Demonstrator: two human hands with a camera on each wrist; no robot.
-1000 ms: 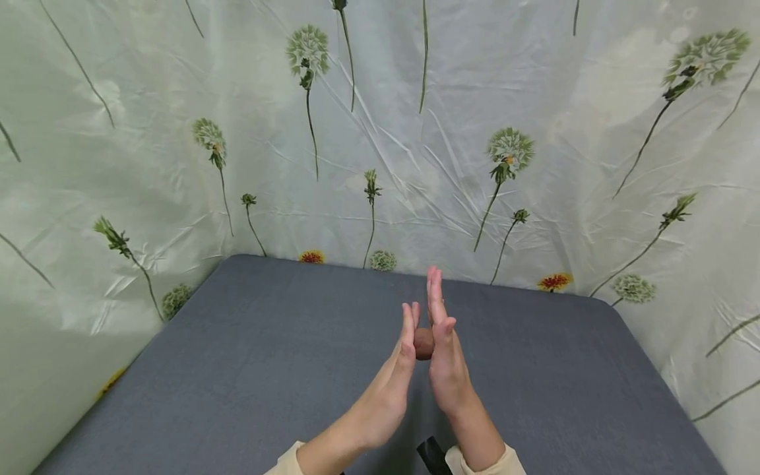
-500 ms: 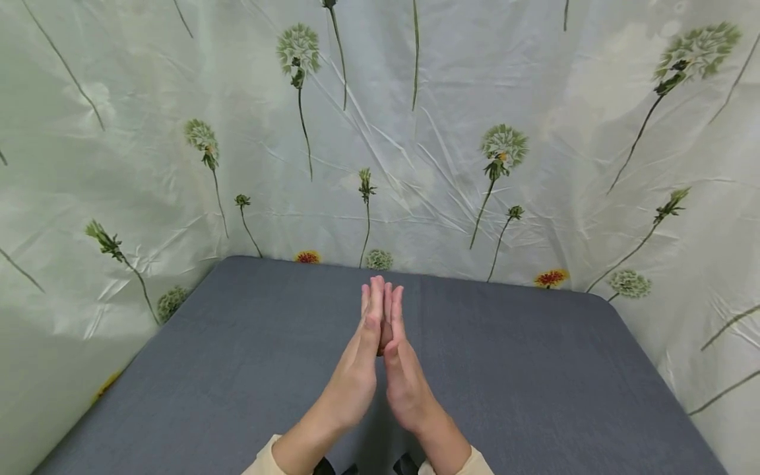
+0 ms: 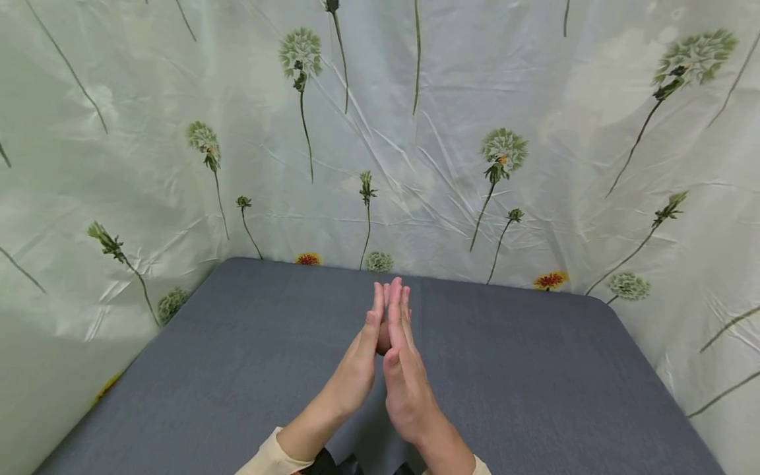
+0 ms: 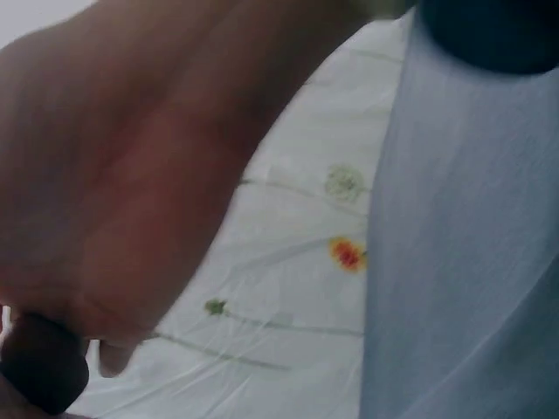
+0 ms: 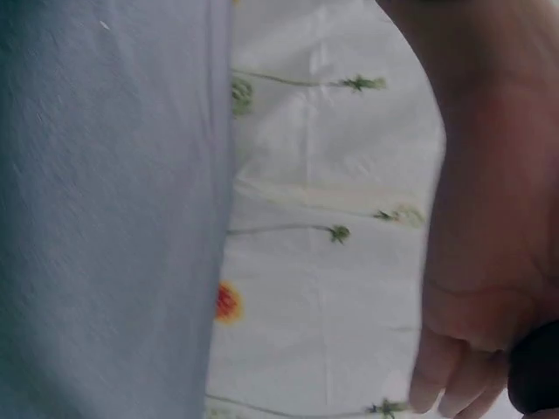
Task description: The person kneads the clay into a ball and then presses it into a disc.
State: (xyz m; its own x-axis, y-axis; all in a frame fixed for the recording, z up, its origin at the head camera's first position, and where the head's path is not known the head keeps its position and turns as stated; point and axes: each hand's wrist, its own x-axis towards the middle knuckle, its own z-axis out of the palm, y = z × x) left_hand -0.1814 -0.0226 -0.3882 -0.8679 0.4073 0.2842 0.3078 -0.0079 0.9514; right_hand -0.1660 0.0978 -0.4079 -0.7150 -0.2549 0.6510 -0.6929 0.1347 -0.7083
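A small brown clay-like ball [image 3: 383, 342] sits between my two palms, partly covered by the fingers in the head view. My left hand [image 3: 355, 373] presses it from the left with straight fingers pointing up and away. From the other side my right hand [image 3: 407, 389] presses flat, fingers straight as well. Both hands are raised over the grey surface. In the left wrist view the dark ball [image 4: 45, 362] shows at the lower left, against the palm. The right wrist view has the ball [image 5: 536, 371] at its right edge, beside the fingers.
A grey cloth-covered table [image 3: 249, 349] extends below and around the hands. Behind it and along the sides hangs a pale, shiny curtain [image 3: 415, 178] printed with dandelions. Cream sleeves [image 3: 273, 455] and dark wrist straps [image 3: 335, 464] show at the bottom.
Both hands have moved left from a second ago, with the ball still between them. They slide against each other: the right hand reached farther forward at first, then drew back, then forward a little again.
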